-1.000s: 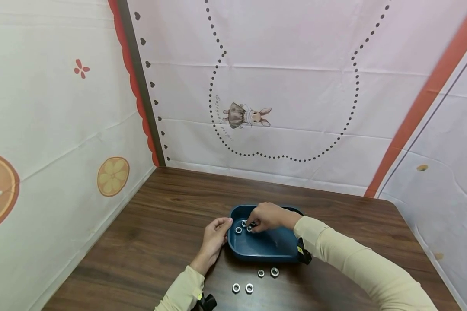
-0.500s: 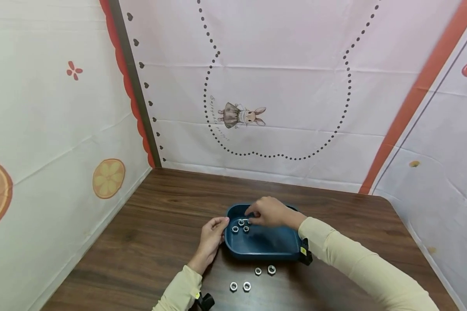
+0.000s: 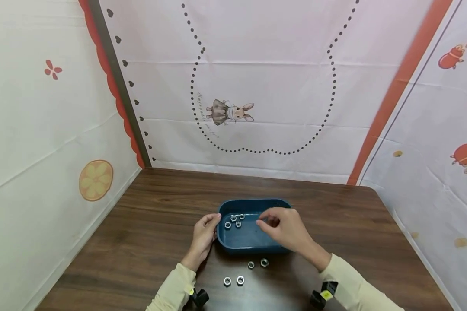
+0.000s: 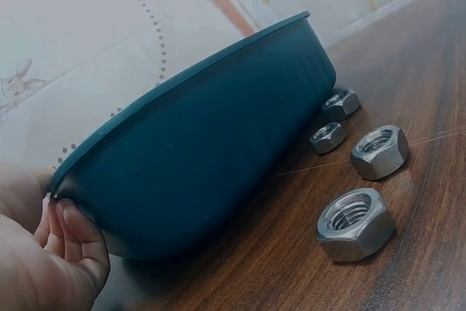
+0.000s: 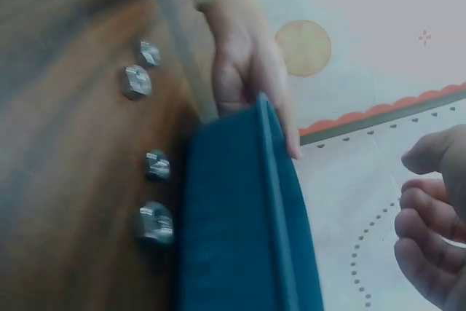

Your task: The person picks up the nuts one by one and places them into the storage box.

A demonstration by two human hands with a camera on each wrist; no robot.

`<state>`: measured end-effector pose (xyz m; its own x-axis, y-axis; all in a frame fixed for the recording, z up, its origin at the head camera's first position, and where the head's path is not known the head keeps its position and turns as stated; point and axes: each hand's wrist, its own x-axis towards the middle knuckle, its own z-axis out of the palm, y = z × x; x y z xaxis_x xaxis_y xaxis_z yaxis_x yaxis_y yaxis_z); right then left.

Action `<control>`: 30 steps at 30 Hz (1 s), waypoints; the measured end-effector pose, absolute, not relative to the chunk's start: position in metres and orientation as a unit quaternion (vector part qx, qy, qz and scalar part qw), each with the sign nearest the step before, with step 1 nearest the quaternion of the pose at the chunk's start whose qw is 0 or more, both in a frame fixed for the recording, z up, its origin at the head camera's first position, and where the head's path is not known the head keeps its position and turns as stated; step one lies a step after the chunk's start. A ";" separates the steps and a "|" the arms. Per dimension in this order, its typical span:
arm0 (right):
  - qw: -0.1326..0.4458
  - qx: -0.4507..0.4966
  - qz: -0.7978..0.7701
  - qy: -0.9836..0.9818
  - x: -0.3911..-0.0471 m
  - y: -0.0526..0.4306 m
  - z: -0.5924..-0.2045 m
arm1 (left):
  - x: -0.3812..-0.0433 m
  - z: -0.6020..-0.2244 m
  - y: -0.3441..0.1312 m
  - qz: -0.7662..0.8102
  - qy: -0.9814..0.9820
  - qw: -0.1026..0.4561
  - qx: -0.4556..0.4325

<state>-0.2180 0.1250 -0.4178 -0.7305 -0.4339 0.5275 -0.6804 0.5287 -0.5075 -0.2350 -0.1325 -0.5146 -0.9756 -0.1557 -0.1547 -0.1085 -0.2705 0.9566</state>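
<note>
My left hand (image 3: 203, 235) pinches the left rim of a dark blue plastic tray (image 3: 253, 242) between thumb and curled fingers; the left wrist view shows this grip closely. Inside the tray, toward its left end, lie several small metal hex nuts (image 3: 233, 219), apart from my right hand. That hand (image 3: 289, 229) hovers over the tray's right part, thumb and fingers bent but apart. In the right wrist view nothing is between them. Several more hex nuts (image 4: 354, 225) lie on the table along the tray's near side, in two loose pairs.
The brown wood-grain table (image 3: 171, 194) carries the tray. Printed cloth walls stand behind it (image 3: 272, 95), on the left (image 3: 43, 129) and on the right (image 3: 424, 181). A small black camera (image 3: 199, 298) is strapped to the left wrist, another (image 3: 323, 296) to the right.
My right hand has moved away from the nuts inside the tray, rightward and toward me. The left hand keeps its hold on the rim. The head view has shifted slightly right.
</note>
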 end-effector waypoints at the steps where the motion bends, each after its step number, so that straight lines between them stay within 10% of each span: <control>1: 0.178 0.319 0.358 -0.859 -0.212 0.127 -0.420 | -0.235 -0.514 -0.133 -0.791 -0.602 0.016 0.109; 30: 0.096 0.208 0.176 -0.957 -0.160 0.133 -0.488 | -0.234 -0.510 -0.133 -0.787 -0.608 0.000 0.106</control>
<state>-0.1601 0.1335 -0.4883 -0.8947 -0.3647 0.2580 -0.4327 0.8511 -0.2974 -0.2339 -0.1327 -0.5104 -0.9775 -0.1288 -0.1673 -0.1294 -0.2604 0.9568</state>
